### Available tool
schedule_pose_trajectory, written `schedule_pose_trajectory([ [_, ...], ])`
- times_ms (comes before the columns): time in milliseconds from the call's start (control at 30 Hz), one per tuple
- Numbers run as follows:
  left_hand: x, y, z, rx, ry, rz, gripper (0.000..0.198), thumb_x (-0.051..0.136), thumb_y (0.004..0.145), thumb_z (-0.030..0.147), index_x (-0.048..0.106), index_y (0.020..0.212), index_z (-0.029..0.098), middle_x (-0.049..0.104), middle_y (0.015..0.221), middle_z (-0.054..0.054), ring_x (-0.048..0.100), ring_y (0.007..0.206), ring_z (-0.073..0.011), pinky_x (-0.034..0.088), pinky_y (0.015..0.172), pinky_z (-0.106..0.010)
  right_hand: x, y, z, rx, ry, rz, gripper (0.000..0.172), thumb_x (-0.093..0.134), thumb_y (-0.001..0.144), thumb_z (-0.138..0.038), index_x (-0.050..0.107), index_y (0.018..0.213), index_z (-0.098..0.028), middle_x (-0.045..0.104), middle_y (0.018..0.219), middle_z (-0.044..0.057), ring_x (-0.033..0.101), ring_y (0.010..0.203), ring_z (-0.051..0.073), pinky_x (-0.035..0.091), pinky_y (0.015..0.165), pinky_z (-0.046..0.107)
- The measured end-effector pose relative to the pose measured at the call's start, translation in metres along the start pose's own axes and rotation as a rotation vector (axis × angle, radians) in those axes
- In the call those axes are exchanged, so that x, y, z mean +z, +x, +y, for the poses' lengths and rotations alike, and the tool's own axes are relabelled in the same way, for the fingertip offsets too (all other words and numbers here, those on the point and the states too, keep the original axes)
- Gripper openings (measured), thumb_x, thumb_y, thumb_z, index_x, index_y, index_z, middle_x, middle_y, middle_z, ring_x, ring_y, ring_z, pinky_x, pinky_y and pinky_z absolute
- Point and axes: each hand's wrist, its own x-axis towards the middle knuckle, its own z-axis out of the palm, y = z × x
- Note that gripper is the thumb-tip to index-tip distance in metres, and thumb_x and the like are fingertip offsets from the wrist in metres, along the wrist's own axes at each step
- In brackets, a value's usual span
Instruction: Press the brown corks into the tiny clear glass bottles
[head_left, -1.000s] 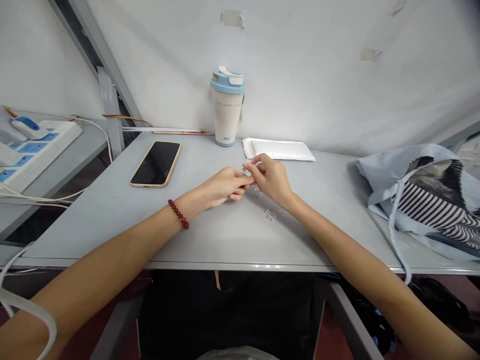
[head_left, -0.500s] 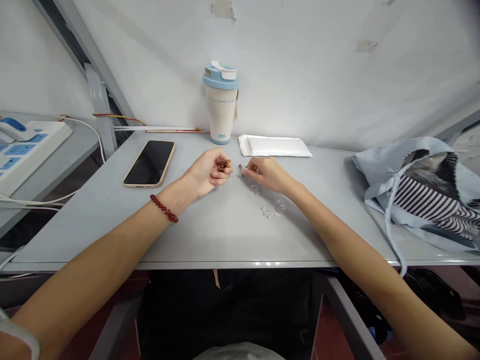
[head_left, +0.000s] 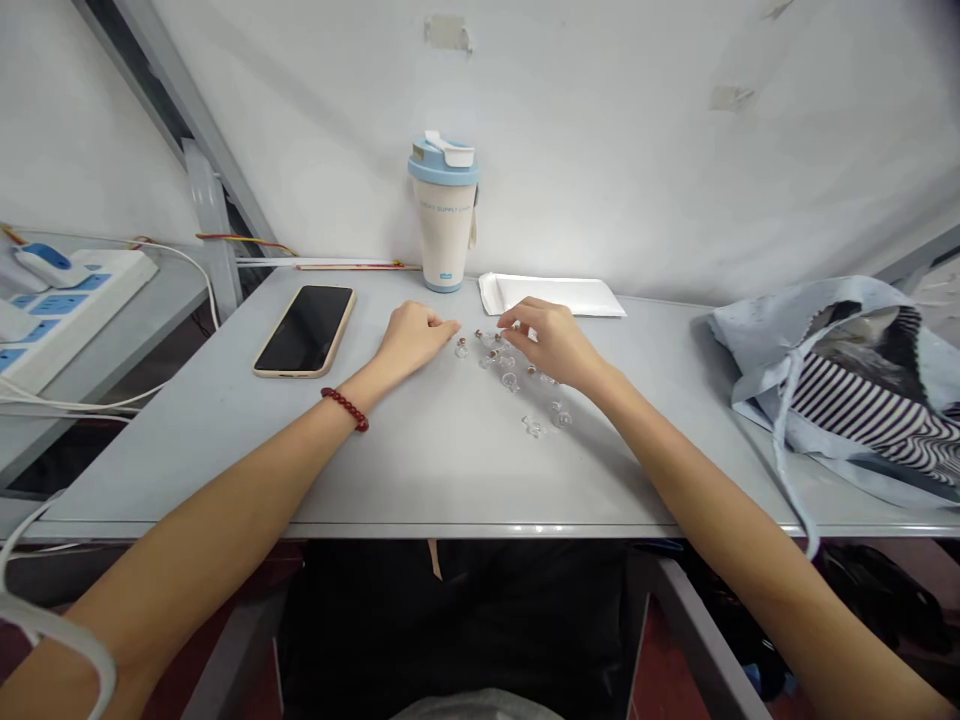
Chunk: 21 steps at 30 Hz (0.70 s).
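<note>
My left hand (head_left: 418, 332) rests palm down, closed, its fingers curled under and hidden, so whatever it may hold cannot be seen. Just right of its fingertips lies a tiny clear glass piece with a brown top (head_left: 461, 347), like a mini corked bottle. My right hand (head_left: 551, 342) hovers over more such pieces, open, with bent fingers and a gap between thumb and index. Under and beside it are several clear pieces with brown tops (head_left: 487, 360) and a small round clear piece (head_left: 510, 381). Closer to me lie other clear pieces (head_left: 533, 427).
A phone (head_left: 304, 331) lies left of my left hand. At the wall stand a blue-lidded cup (head_left: 445, 220) and a flat white packet (head_left: 581, 297). A light-blue bag (head_left: 757, 330) fills the right side. Power strip (head_left: 90, 300) and cables are far left.
My left hand has turned from palm up, holding small brown-topped things, to palm down. Several brown-topped clear pieces now show on the table. My right hand has shifted slightly right and its fingers have parted.
</note>
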Motion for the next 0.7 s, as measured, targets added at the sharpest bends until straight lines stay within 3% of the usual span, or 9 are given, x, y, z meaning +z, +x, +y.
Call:
schedule_pose_trajectory([
  [100, 0.007, 0.007, 0.003, 0.042, 0.220, -0.035, 0.043, 0.068, 0.077, 0.039, 0.047, 0.045, 0.020, 0.028, 0.044, 0.004, 0.028, 0.047, -0.0108, 0.019, 0.048, -0.029, 0.014, -0.001, -0.008, -0.016, -0.034, -0.057, 0.019, 0.054, 0.091, -0.014, 0.072, 0.095, -0.016, 0.066, 0.096, 0.009, 0.059, 0.074, 0.017, 0.042, 0.068, 0.030],
  [200, 0.012, 0.010, 0.008, 0.097, 0.352, -0.082, 0.052, 0.069, 0.076, 0.037, 0.033, 0.041, 0.023, 0.019, 0.046, 0.005, 0.024, 0.048, -0.0110, 0.018, 0.051, -0.030, 0.023, -0.002, -0.017, -0.002, -0.092, -0.097, 0.019, 0.056, 0.094, -0.020, 0.073, 0.100, -0.016, 0.066, 0.098, 0.010, 0.060, 0.086, 0.020, 0.041, 0.069, 0.030],
  [400, 0.014, 0.010, 0.010, 0.125, 0.439, -0.107, 0.046, 0.063, 0.075, 0.020, 0.033, 0.041, 0.024, 0.027, 0.042, 0.003, 0.030, 0.049, -0.0130, 0.021, 0.051, -0.031, 0.033, 0.000, -0.031, 0.043, -0.178, -0.146, 0.019, 0.059, 0.094, -0.026, 0.073, 0.099, -0.014, 0.065, 0.096, 0.012, 0.057, 0.094, 0.024, 0.042, 0.074, 0.032],
  [533, 0.020, 0.007, 0.007, 0.062, 0.117, -0.057, 0.041, 0.057, 0.074, 0.014, 0.032, 0.043, 0.022, 0.023, 0.045, 0.005, 0.025, 0.047, -0.0096, 0.018, 0.048, -0.029, 0.040, 0.003, -0.035, 0.085, -0.235, -0.116, 0.022, 0.061, 0.092, -0.028, 0.072, 0.096, -0.010, 0.065, 0.094, 0.014, 0.056, 0.091, 0.024, 0.042, 0.074, 0.032],
  [700, 0.028, 0.003, 0.007, -0.094, -0.534, -0.159, 0.033, 0.052, 0.075, 0.008, 0.035, 0.049, 0.020, 0.029, 0.048, 0.007, 0.025, 0.043, -0.0048, 0.018, 0.041, -0.022, 0.038, 0.005, -0.034, 0.140, -0.223, 0.013, 0.021, 0.053, 0.090, -0.019, 0.072, 0.087, -0.011, 0.066, 0.088, 0.012, 0.057, 0.084, 0.023, 0.040, 0.071, 0.032],
])
